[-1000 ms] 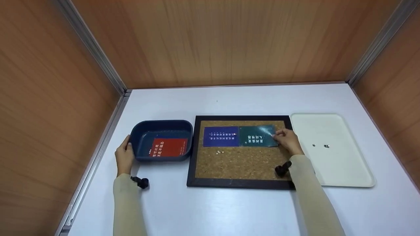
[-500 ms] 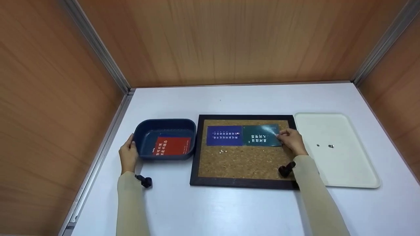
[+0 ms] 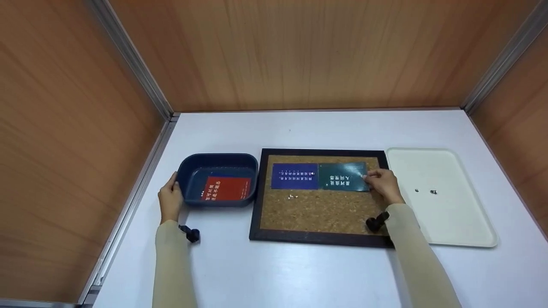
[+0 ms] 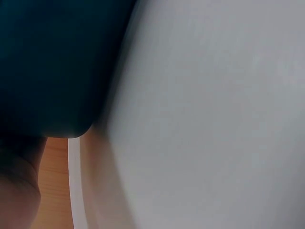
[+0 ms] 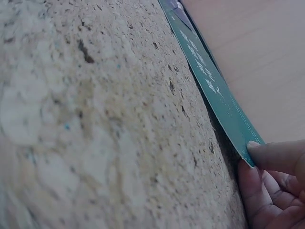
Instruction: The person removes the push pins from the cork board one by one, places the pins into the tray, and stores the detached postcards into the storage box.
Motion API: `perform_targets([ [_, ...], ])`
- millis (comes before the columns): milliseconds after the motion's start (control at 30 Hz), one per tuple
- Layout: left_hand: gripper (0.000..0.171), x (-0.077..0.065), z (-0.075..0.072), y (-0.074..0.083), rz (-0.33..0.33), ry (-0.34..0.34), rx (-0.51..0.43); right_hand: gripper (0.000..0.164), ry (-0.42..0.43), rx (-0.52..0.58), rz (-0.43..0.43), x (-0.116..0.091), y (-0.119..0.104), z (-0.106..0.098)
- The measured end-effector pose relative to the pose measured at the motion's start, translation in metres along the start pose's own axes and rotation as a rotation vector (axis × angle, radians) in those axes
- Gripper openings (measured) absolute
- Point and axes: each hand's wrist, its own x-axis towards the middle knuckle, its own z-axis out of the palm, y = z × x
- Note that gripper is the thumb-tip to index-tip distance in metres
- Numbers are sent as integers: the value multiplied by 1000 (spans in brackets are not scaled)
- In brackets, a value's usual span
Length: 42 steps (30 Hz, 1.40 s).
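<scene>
In the head view my right hand (image 3: 384,185) pinches the right edge of a green card (image 3: 342,176) between thumb and finger. The right wrist view shows that held corner (image 5: 245,152) raised a little off the cork. Beside it on the cork board (image 3: 317,214) lies a purple card (image 3: 294,176), its right end meeting the green one; a small shiny pin (image 3: 312,173) sits there. My left hand (image 3: 170,200) grips the left side of a dark blue bin (image 3: 218,202), fingers partly hidden behind its wall. A red card (image 3: 227,188) lies inside the bin.
Several tiny clear pins (image 3: 292,197) lie on the cork below the purple card. A cream tray (image 3: 454,222) stands right of the board, with a few small metal bits (image 3: 433,192) on it. Wooden panels (image 3: 299,55) wall the white table (image 3: 274,273) in.
The head view has shifted slightly, so everything appears a little further right. Both hands keep their hold on the green card and the bin.
</scene>
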Motion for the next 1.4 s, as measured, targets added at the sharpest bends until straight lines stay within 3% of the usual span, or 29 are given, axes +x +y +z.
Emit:
perform_targets([
  [233,43,-1,1,0,-7,-7,10,39,-10,-29,-32,0,1,-3],
  [700,44,0,1,-1,-22,-5,0,45,-65,112,37,-4,1,-11],
  [1400,44,0,1,-1,-9,-9,4,54,-171,192,45,-7,-6,-21],
])
